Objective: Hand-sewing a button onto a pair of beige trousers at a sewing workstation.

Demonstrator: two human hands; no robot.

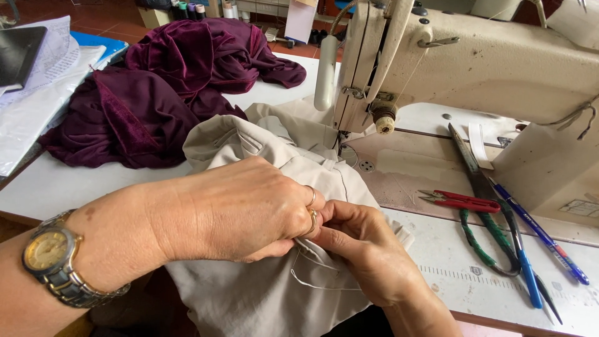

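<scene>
Together, left hand (234, 209) and right hand (362, 246) each grip pinched on soft, crumpled beige cloth (262, 293).

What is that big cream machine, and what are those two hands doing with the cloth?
The picture comes from a camera worn on a person's head, so you look down just as they do. The big cream thing is a sewing machine; it stitches cloth together with a needle and thread. The left hand, with a wristwatch and rings, and the right hand meet over a beige cloth and pinch it together. A loose thread hangs just below them. On the white table to the right lie large scissors with green handles, small red thread snips and blue pens. At the back left sits a heap of dark purple velvet, with papers beside it.
</scene>
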